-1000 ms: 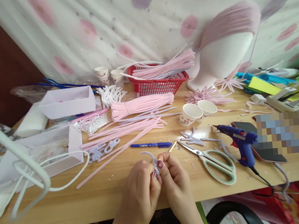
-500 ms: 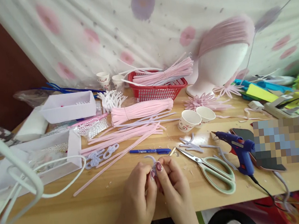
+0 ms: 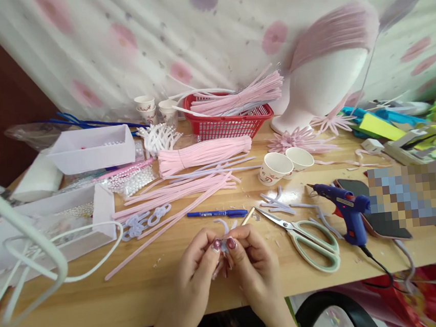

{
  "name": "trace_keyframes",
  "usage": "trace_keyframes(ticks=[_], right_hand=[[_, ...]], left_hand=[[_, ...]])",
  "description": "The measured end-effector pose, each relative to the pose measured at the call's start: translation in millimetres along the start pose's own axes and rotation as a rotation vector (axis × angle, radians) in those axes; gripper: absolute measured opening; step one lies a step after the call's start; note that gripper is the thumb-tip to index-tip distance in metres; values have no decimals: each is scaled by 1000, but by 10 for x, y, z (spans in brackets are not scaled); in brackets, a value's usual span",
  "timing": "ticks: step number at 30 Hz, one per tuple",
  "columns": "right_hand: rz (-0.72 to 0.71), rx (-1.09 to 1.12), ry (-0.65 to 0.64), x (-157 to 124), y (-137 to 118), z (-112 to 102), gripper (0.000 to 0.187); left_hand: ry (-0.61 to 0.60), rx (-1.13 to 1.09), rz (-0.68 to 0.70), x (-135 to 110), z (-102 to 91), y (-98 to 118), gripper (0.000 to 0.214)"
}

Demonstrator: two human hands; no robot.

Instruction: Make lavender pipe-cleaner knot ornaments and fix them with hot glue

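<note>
Head view shows the person's left hand and right hand close together above the front of the light-brown wooden tabletop, thumbs side by side with dark glossy nails. Each grip is closed at the fingertips, pinching a small, bent, pale lilac fuzzy craft stem. This piece sits between the two thumbs, with thin ends sticking up past the fingers; its lower part is mostly hidden by the hands, so its full shape cannot be told.

Just beyond the fingers lies a slim blue pen, and near its right end a thin pale-yellow stick, partly covered by the right hand. To the right, a pair of scissors with pale green loop handles lies with its blades nearly together, pointing toward the stick. Short cut lilac stem pieces are scattered behind the blades. Farther right is a blue glue gun with a black cord, overlapping a dark-screened phone in view.

Left of the pen, looped pale lilac flower shapes lie beside long loose pink fuzzy stems.
</note>
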State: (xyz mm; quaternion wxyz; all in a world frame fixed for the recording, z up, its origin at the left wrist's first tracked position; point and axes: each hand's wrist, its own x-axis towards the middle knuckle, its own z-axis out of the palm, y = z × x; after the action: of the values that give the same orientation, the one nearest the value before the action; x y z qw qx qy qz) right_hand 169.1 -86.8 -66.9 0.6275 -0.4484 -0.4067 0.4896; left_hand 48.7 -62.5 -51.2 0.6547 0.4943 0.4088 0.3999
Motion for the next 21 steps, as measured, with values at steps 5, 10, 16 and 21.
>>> trace_keyframes(ticks=[5, 10, 16, 21], right_hand=[[74, 84, -44, 36, -44, 0, 24], [74, 192, -40, 51, -72, 38, 21], [41, 210, -96, 61, -93, 92, 35], [-91, 157, 1, 105, -76, -5, 43]], left_hand=[[-7, 5, -24, -21, -7, 87, 32], [55, 78, 25, -71, 35, 107, 39], [-38, -41, 23, -46, -4, 7, 40], [3, 163, 118, -87, -65, 20, 42]])
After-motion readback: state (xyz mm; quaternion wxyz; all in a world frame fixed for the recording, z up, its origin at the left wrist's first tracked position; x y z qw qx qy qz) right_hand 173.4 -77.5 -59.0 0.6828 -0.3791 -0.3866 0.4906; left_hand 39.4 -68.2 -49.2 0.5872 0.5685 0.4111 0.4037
